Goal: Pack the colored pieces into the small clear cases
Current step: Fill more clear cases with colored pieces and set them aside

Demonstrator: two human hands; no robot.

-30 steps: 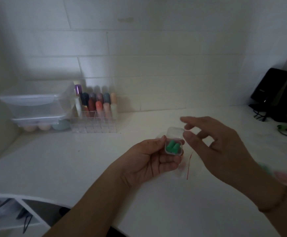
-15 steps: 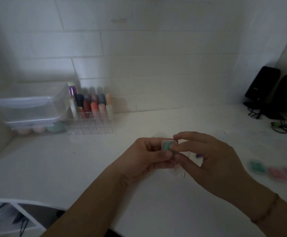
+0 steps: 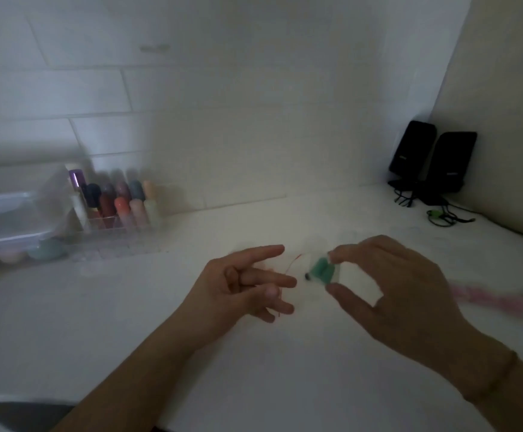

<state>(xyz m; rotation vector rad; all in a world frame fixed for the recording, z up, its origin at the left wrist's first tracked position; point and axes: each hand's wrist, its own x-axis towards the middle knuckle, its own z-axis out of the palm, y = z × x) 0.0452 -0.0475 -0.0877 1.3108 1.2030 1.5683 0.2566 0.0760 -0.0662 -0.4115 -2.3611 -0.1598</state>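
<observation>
While my left hand (image 3: 247,285) hangs loose with nothing in it, my right hand (image 3: 391,285) pinches a small clear case (image 3: 324,271) of blurred green pieces (image 3: 322,269) above the white desk (image 3: 129,307).

Dim, motion-blurred (worst rightward), edges bowed

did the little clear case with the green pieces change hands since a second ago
Yes. The clear case went from left hand to right hand, rightward toward the black speakers.
</observation>
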